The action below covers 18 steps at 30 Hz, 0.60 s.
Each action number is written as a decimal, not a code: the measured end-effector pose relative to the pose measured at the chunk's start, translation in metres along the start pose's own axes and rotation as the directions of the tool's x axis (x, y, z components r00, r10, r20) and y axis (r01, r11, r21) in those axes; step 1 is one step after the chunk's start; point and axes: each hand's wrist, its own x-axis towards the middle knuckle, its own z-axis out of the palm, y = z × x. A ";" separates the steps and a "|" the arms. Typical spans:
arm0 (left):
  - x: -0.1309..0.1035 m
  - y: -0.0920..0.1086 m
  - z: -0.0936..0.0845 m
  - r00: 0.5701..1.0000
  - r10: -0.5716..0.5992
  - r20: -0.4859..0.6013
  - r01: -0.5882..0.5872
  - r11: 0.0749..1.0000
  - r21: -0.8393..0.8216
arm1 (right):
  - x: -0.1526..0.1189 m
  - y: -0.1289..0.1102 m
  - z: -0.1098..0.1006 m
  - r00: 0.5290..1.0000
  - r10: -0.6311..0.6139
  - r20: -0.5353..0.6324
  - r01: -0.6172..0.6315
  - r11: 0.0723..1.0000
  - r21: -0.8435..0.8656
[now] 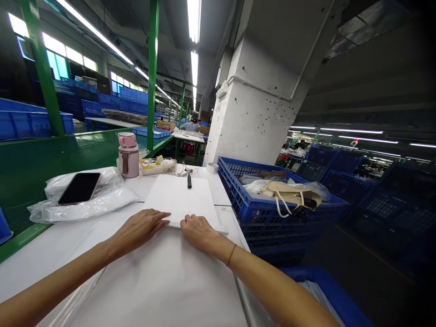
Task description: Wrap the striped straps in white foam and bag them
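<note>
A white sheet or board lies flat on the white table. My left hand rests at its near left edge, fingers stretched out toward the right. At the middle of the near edge is my right hand, its fingers curled together at the edge; how much they hold there is hard to tell. A small dark-handled tool lies on the far part of the white sheet. Between the two hands a short piece of the near edge shows.
Plastic bags with a phone on top lie at the left. Behind stand a pink bottle and a power strip. A blue crate holding a cloth bag borders the table's right side.
</note>
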 end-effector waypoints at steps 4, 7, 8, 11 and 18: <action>-0.017 0.018 -0.033 0.949 0.282 -0.140 -0.255 0.949 0.185 | -0.023 -0.021 -0.023 0.994 0.106 0.040 -0.114 0.942 0.317; -0.028 0.023 -0.050 0.884 0.436 -0.166 -0.390 0.886 0.252 | -0.058 -0.045 -0.037 0.987 0.001 0.159 -0.100 0.782 0.615; -0.030 0.023 -0.053 0.862 0.474 -0.181 -0.426 0.870 0.247 | -0.071 -0.054 -0.039 0.979 -0.039 0.198 -0.125 0.654 0.746; -0.038 0.023 -0.058 0.810 0.524 -0.265 -0.488 0.851 0.193 | -0.106 -0.077 -0.041 0.958 -0.080 0.274 -0.275 -0.007 0.961; -0.052 0.052 -0.063 0.817 0.302 -0.491 -0.410 0.903 -0.129 | -0.145 -0.116 -0.008 0.968 0.171 0.181 -0.130 -0.273 0.953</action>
